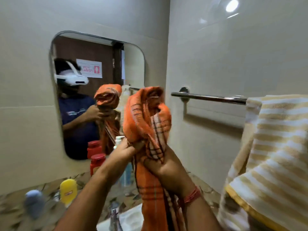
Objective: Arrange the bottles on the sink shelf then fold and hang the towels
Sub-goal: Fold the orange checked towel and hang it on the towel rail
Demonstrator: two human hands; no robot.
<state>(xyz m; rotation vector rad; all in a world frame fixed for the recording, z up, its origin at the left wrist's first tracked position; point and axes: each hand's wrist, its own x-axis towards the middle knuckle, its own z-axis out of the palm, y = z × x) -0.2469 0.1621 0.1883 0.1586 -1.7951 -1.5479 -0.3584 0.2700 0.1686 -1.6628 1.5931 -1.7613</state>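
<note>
We held the bunched orange checked cotton towel [146, 114] clamped in both fists, left hand [124, 151] just beside right hand [164, 165], raised before us. To fold it well, we judged we should find two corners and spread it flat before reaching for the chrome wall rail [208, 97] to our right.

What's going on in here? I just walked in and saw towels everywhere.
A person is gripping a bunched orange checked towel in both hands, left hand and right hand, holding it up in front of the mirror. A yellow striped towel already hangs on the rail. Bottles stand along the sink shelf.
</note>
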